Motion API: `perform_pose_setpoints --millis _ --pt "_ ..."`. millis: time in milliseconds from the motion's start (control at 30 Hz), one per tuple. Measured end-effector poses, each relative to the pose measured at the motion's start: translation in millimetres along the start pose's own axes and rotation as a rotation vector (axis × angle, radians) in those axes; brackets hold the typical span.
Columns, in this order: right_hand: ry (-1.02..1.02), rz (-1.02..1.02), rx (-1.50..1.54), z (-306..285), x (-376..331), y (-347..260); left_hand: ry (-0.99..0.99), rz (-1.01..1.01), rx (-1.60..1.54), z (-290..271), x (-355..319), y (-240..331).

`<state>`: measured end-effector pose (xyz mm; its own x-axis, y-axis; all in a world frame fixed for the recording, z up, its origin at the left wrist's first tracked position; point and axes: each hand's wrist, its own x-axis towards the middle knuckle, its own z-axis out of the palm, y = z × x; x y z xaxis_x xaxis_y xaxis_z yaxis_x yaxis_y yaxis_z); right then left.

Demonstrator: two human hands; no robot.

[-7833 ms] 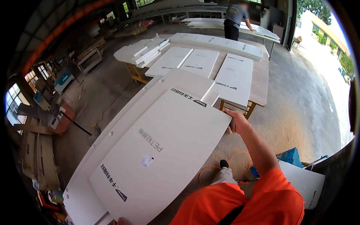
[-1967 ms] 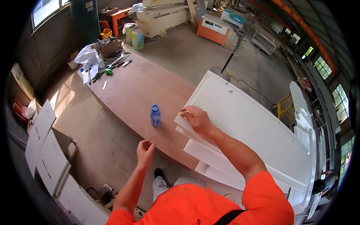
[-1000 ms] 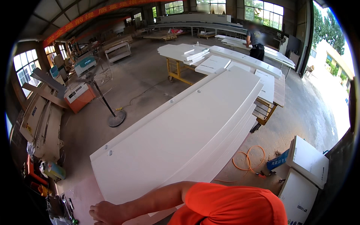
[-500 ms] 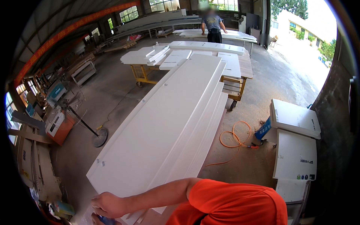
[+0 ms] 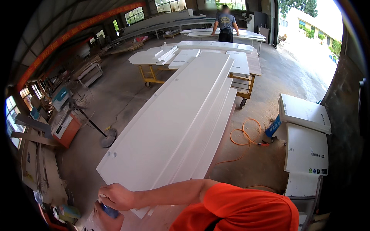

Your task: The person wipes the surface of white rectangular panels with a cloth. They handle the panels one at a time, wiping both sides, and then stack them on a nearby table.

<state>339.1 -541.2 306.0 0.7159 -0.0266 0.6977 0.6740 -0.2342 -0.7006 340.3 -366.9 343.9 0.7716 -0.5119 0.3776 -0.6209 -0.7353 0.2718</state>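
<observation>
Large white panels (image 5: 165, 115) lie stacked in front of me, their right edges stepped. Beyond the near left end of the stack, my left hand (image 5: 106, 221) is wrapped round a dark blue object (image 5: 110, 211), mostly hidden by my hands, so its kind does not show. My right hand (image 5: 116, 196) reaches across from the right, just above it, with its fingers curled closed; what they pinch, if anything, is hidden. Small round marks or fittings (image 5: 111, 154) show along the top panel's left edge.
Behind the stack, a yellow wheeled cart (image 5: 246, 86) carries more white boards. An orange hose (image 5: 246, 133) coils on the floor at right, near stacked panels (image 5: 306, 148). A pedestal fan (image 5: 108, 138) stands at left. Another person (image 5: 226, 25) works at a far table.
My view has shifted slightly, so the scene sits a little further right. Both hands stay together at the blue object, and more of the left hand shows. The far person has straightened somewhat.
</observation>
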Motion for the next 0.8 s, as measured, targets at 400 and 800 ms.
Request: perform_pose_setpoints --millis 400,800 --pt "-0.204 0.528 0.636 52.2 2.2 -4.8 0.141 -0.4 -0.394 26.0 -50.5 -32.6" --pt "-1.03 -0.118 -0.819 -7.5 -50.6 81.9 0.767 -0.749 -0.828 173.8 -181.4 -175.7"
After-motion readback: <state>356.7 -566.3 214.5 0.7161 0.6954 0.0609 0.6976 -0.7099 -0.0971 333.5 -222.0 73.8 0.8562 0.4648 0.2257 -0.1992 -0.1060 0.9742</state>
